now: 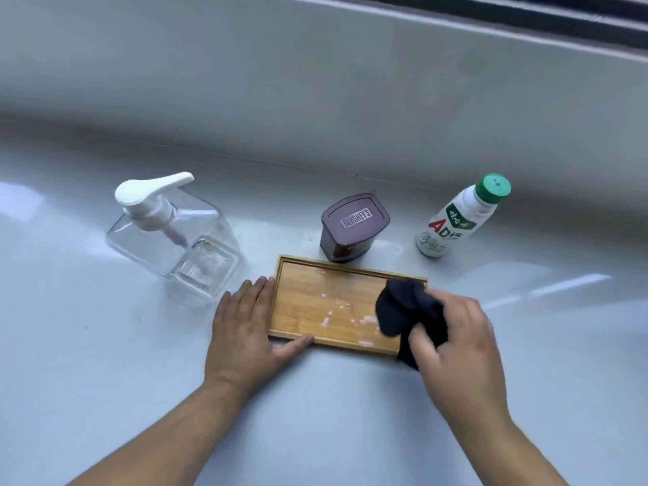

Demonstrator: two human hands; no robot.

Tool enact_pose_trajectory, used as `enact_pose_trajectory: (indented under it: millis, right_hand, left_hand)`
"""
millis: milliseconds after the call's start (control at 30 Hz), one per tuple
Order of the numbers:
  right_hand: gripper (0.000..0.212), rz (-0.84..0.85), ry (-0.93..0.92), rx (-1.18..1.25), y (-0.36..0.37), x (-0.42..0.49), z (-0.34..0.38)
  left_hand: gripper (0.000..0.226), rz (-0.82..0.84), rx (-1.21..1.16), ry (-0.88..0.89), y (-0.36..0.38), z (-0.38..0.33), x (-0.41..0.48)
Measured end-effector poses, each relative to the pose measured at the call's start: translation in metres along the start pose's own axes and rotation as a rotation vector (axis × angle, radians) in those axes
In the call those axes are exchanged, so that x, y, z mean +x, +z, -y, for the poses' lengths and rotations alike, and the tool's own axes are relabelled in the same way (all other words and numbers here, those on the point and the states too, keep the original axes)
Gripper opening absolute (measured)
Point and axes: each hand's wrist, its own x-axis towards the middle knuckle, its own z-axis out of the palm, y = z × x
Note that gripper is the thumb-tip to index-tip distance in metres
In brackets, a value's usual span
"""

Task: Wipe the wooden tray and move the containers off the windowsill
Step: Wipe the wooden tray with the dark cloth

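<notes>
A shallow wooden tray point(308, 296) lies on the pale windowsill point(105, 363), with pink smears across its floor. My left hand point(245, 331) rests flat against the tray's left end, thumb along its near edge. My right hand point(456, 342) grips a dark cloth point(403, 310) that presses on the tray's right end and hides that corner. Behind the tray stand a clear pump bottle point(175, 236) at the left, a brown Hershey's tin point(354, 226) in the middle and a white bottle with a green cap point(456, 219) at the right.
A grey wall point(315, 82) rises behind the sill, with a dark window track point(526, 12) at the top right. The sill's glossy surface stretches to both sides and toward me.
</notes>
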Motion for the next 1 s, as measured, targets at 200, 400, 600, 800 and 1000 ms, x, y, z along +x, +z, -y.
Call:
enact_pose_trajectory:
  millis: [200, 400, 600, 800, 1000]
  right_hand:
    - [0.041, 0.146, 0.035, -0.147, 0.097, 0.048, 0.047]
    - [0.044, 0.379, -0.277, -0.093, 0.122, 0.021, 0.072]
    - [0.046, 0.262, -0.034, -0.181, 0.045, 0.029, -0.026]
    - [0.044, 0.341, -0.173, -0.134, 0.077, 0.000, 0.025]
    - [0.045, 0.379, -0.122, -0.229, 0.036, 0.011, -0.019]
  left_hand:
    - [0.115, 0.015, 0.033, 0.006, 0.005, 0.002, 0.002]
    - [0.106, -0.022, 0.040, 0.022, 0.011, 0.003, 0.003]
    - [0.118, -0.003, 0.044, 0.009, 0.010, 0.004, 0.002]
    - [0.119, -0.004, 0.047, 0.027, 0.013, 0.006, 0.002]
    - [0.122, 0.008, 0.054, 0.002, 0.011, 0.005, 0.002]
